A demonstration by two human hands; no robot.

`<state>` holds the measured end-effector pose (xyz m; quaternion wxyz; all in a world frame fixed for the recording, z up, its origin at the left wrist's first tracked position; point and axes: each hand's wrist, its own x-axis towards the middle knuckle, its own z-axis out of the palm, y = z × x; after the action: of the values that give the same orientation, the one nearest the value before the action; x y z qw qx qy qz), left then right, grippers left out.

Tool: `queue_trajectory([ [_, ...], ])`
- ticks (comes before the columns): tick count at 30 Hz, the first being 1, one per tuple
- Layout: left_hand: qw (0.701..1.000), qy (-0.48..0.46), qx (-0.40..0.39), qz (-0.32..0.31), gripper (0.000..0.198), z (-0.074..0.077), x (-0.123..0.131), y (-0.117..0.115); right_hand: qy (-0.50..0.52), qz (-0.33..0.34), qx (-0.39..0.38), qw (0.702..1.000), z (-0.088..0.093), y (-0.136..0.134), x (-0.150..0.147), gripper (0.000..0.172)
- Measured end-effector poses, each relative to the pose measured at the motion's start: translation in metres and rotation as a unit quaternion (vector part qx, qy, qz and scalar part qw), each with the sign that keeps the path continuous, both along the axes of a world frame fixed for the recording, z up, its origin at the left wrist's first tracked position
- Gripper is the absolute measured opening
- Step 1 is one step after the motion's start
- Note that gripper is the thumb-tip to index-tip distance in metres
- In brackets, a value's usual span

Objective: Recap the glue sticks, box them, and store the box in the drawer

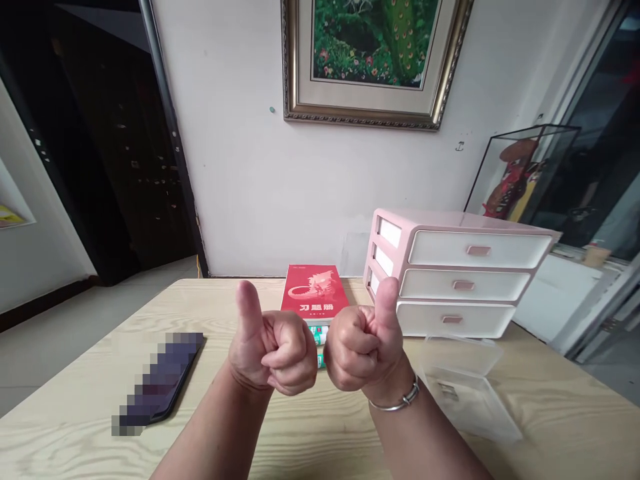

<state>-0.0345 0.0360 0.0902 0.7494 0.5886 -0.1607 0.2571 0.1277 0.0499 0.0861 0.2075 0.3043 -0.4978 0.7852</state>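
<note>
I'm holding my left hand [273, 350] and right hand [367, 343] closed, with thumbs up, in front of the red book [315, 290].

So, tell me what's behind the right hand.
Behind the right hand, parts of the red book, green-and-white items and the pink-and-white drawer unit show. What the hand covers cannot be seen.

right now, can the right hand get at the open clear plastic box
Probably yes: the clear plastic box lies to the right of the right hand, and nothing visible stands between them. The hand is curled in a thumbs-up, so it would likely have to open first.
</note>
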Motion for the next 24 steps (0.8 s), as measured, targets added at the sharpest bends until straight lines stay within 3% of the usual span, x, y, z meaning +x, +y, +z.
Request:
queue_trajectory([
  [6, 0.998, 0.033, -0.047, 0.035, 0.081, -0.006, -0.003, 0.011, -0.073, -0.029, -0.033, 0.996, -0.012, 0.014, -0.001, 0.079],
  [11, 0.999, 0.041, -0.006, 0.024, 0.081, 0.0, 0.0, 0.0, -0.083, -0.032, -0.017, 0.996, -0.012, 0.007, 0.0, 0.08],
  [19, 0.993, 0.048, 0.09, -0.068, 0.078, 0.013, 0.003, -0.026, -0.032, 0.08, 0.035, 0.996, -0.002, -0.023, -0.003, 0.077],
  [24, 0.983, 0.053, 0.1, -0.147, 0.075, 0.012, 0.007, -0.031, -0.089, 0.139, 0.015, 0.986, -0.014, -0.03, 0.003, 0.078],
])
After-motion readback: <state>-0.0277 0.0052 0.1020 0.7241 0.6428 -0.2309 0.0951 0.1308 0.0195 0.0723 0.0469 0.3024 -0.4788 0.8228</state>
